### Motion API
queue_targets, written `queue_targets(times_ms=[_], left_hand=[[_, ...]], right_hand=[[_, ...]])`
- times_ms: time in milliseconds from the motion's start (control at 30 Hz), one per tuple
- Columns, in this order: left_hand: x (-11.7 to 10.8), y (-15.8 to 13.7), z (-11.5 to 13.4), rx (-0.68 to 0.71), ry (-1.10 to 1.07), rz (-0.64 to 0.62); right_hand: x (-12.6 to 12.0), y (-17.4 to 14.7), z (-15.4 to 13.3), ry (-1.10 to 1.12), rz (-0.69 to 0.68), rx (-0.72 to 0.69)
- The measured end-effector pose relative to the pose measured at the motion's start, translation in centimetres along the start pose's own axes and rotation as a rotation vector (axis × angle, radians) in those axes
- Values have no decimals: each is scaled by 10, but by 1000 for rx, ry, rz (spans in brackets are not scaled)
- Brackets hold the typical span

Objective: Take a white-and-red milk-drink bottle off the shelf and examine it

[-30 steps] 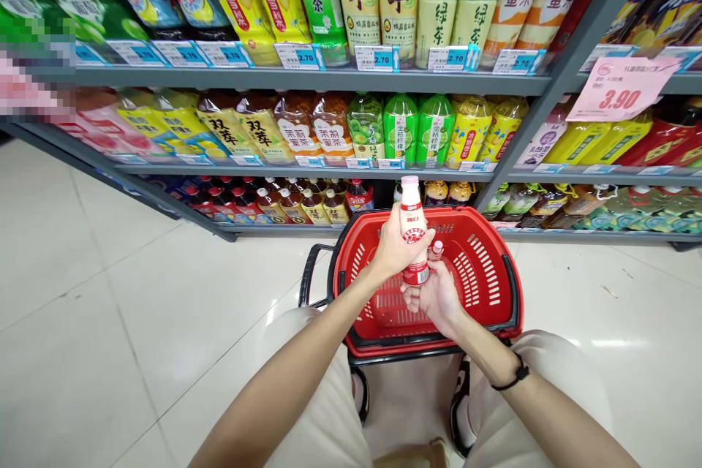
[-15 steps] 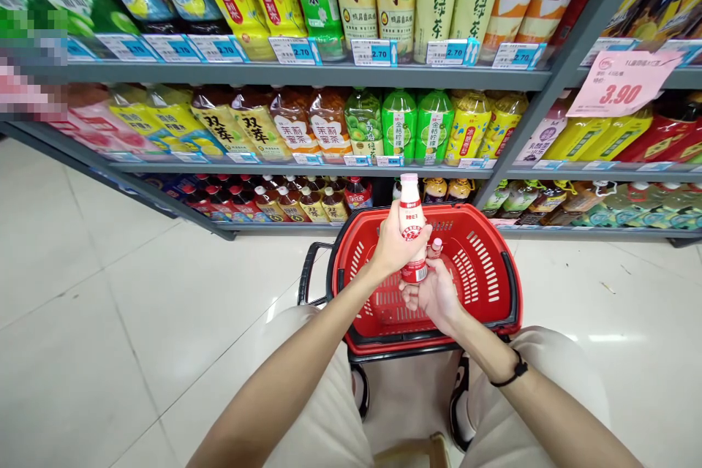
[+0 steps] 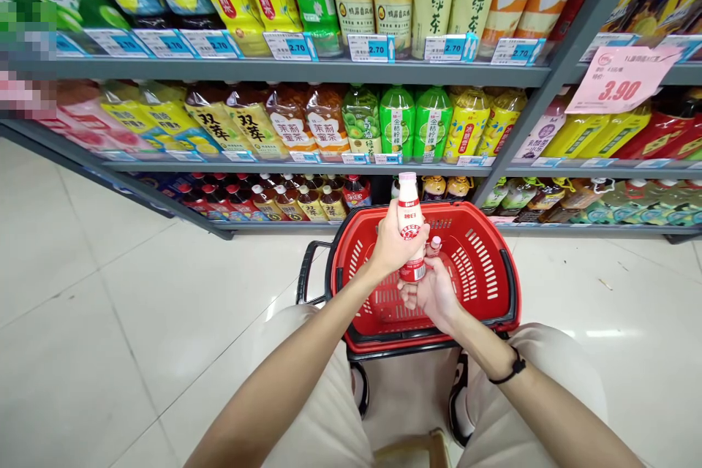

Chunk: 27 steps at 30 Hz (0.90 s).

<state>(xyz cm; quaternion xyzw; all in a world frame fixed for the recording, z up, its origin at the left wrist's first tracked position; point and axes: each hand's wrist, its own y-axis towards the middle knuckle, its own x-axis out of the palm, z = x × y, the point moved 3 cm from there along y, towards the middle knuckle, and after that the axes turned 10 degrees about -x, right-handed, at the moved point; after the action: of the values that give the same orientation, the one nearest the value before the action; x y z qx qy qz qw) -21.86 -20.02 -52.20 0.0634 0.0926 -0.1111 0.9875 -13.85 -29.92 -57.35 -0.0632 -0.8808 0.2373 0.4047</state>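
Note:
My left hand (image 3: 390, 243) is wrapped around a white drink bottle (image 3: 411, 223) with red printing and a pale pink cap. The bottle stands nearly upright above the red shopping basket (image 3: 378, 340), its barcode near the base. Cupped at the bottle's lower end, my right hand (image 3: 436, 292) has its thumb on one side and curled fingers beneath; some of its fingers are hidden. Just beyond that thumb shows a second small pink-capped bottle (image 3: 435, 243), mostly covered.
Shelves (image 3: 307, 72) packed with bottled drinks run across the front, with price labels along their edges. A pink price sign (image 3: 622, 80) hangs at the right. The basket's black handle (image 3: 306, 274) sticks out left. Below me is part of a stool (image 3: 439, 446) on the tiled floor.
The view has shifted very slightly. Both hands keep the same hold on the bottle.

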Motion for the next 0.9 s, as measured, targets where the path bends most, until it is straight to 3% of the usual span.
queue_targets(times_ms=[900], left_hand=[[-1, -1, 1, -5, 10, 15]], right_hand=[[1, -1, -1, -16, -31, -11]])
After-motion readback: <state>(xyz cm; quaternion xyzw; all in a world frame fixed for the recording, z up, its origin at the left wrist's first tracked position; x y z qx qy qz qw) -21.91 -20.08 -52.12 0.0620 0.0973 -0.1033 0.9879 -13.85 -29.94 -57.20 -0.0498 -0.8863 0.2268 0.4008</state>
